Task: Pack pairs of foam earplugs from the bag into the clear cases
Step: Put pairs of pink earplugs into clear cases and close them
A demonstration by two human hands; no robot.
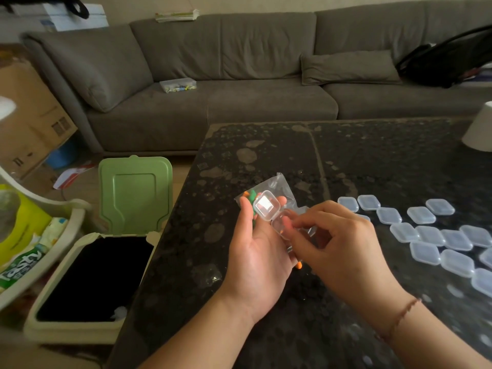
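my left hand [255,243] grips the bag [277,193] of earplugs [250,195] and an open clear case [266,207] above the tabletop's left edge; my right hand [335,235] pinches at the case's lower half, seemingly seating a plug (blurred, i cannot tell). next, i judge: snap the lid shut. empty cases [426,230] lie toward the right edge, some cut off. an orange plug [299,265] peeks below my fingers.

We see home living room: grey corner sofa [226,83] with loose cushion [348,67] far, dark stone coffee table [346,155] near, green-lidded bin [106,235] and cardboard box [29,113] left.
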